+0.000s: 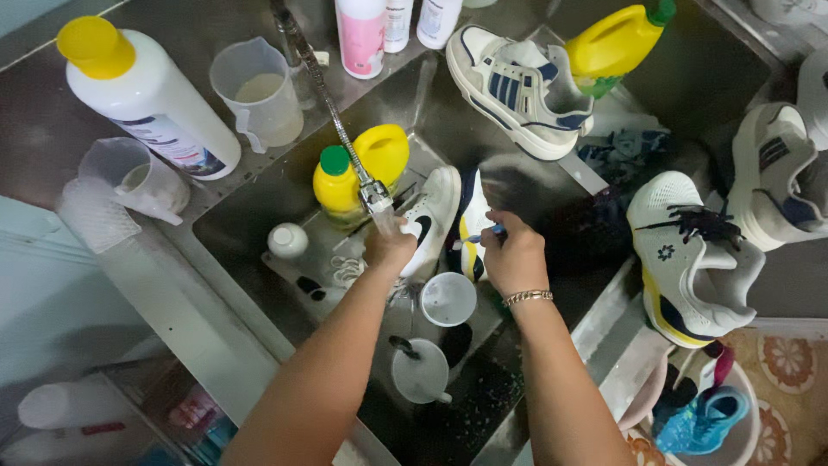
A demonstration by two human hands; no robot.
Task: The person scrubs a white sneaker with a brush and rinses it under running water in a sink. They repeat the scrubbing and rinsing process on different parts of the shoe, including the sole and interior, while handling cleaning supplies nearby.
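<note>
Steel sink (259,216), shoe-crowded counter (52,129)

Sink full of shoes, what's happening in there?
A person is washing shoes in a steel sink. The left hand grips a white sneaker with a black mark under the running flexible tap. The right hand holds a small blue-handled brush beside it. More white sneakers, like the navy-striped one, rest on the rim, and a yellow bottle with a green cap stands in the basin.
</note>
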